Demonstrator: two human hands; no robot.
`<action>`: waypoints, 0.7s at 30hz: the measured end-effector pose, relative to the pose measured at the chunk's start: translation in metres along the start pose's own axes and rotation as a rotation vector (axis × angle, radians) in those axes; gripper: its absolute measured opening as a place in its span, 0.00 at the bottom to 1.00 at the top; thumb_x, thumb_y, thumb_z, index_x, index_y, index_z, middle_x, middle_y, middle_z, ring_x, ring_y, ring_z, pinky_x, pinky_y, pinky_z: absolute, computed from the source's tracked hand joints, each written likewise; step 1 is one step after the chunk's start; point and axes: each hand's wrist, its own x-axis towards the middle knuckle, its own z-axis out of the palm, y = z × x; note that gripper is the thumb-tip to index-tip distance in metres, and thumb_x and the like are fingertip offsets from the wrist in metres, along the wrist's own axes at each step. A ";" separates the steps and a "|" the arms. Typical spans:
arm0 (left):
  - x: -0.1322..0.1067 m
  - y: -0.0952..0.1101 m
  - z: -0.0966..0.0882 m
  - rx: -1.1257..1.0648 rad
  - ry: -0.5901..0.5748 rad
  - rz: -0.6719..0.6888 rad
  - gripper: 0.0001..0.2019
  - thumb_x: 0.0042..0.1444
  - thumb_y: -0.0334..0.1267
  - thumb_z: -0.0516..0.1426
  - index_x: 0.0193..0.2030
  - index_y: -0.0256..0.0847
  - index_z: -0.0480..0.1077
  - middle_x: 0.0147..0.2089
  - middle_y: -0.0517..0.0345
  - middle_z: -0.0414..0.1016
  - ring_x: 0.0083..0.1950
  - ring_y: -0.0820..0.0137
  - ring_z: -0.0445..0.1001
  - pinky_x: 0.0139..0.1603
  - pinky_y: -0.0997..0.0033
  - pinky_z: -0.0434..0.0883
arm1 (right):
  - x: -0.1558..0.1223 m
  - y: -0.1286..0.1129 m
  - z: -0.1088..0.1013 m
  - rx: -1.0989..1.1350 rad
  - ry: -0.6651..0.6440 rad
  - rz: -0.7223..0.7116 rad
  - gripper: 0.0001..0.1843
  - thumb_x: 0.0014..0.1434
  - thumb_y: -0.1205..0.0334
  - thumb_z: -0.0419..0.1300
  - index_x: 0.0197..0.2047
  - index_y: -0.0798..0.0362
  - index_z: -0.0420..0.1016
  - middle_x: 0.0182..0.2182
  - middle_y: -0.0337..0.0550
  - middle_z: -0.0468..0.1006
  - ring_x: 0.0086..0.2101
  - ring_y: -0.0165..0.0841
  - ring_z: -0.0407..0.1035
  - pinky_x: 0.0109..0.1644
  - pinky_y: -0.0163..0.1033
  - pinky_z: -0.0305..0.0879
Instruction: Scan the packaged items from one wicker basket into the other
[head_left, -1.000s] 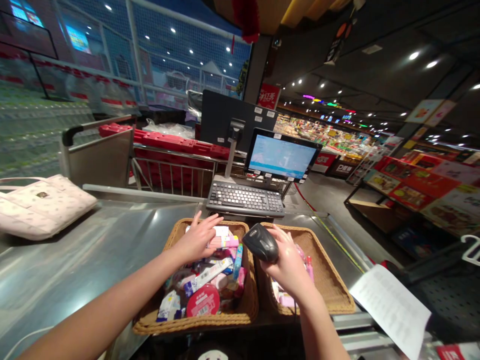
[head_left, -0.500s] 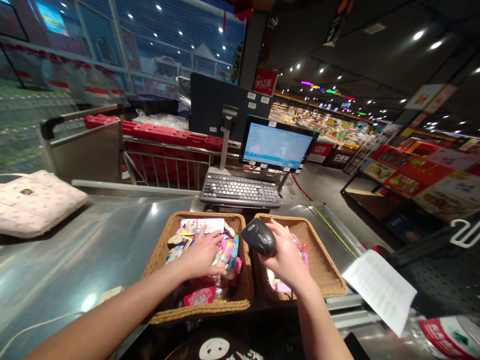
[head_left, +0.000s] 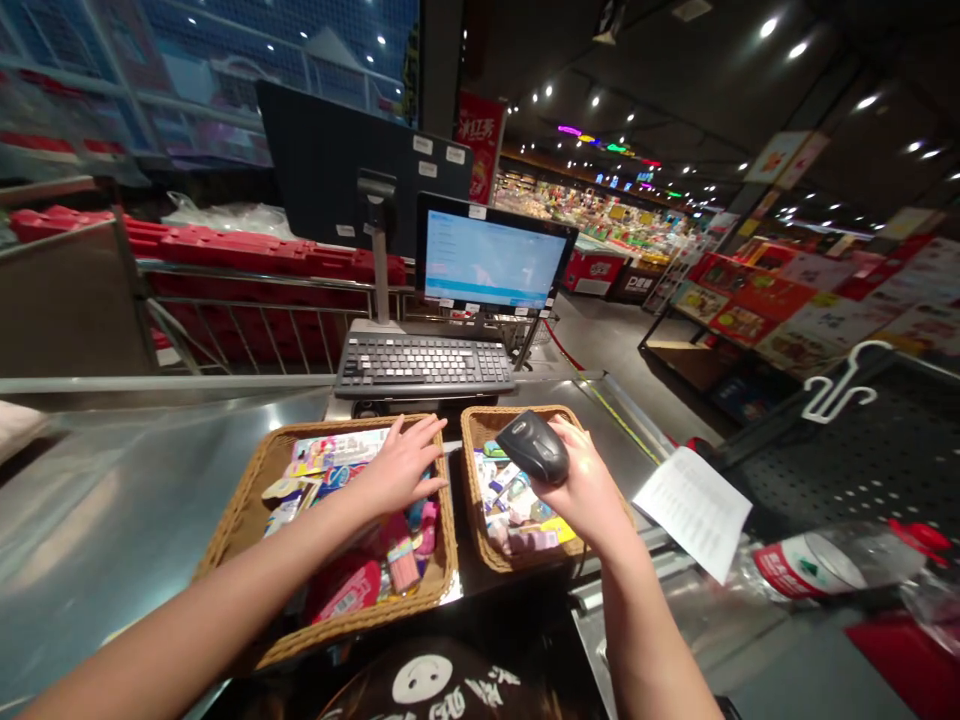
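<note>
My left hand (head_left: 401, 463) hovers with spread fingers over the far right part of the left wicker basket (head_left: 360, 619), its fingertips near the rim. Whether it touches anything there I cannot tell. Small colourful packaged goods fill that basket, among them a red package (head_left: 349, 592) and a pink striped item (head_left: 403, 566). In my right hand (head_left: 589, 490) is a black barcode scanner (head_left: 534, 447), held above the right wicker basket (head_left: 471, 492). Several small packs (head_left: 517, 505) lie in this second basket, partly hidden by the hand and scanner.
Behind the baskets stand a keyboard (head_left: 424, 363), a lit screen (head_left: 495, 258) and a dark monitor back (head_left: 337, 170). A printed sheet (head_left: 694, 510) and a large labelled bottle (head_left: 814, 565) lie at the right, below a white hanger (head_left: 840, 390). Metal counter (head_left: 112, 480) spreads leftward.
The view has turned to the right, so the surroundings shift left. My left hand has moved toward the left basket's right rim. The scanner stays in my right hand, and more packs show beneath it.
</note>
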 end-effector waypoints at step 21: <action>0.170 0.081 0.126 0.172 -0.158 0.071 0.19 0.53 0.53 0.61 0.39 0.37 0.78 0.68 0.36 0.62 0.73 0.48 0.48 0.70 0.34 0.40 | -0.024 0.117 -0.054 -0.043 0.031 0.207 0.23 0.50 0.64 0.62 0.51 0.51 0.72 0.55 0.52 0.73 0.64 0.53 0.56 0.67 0.68 0.46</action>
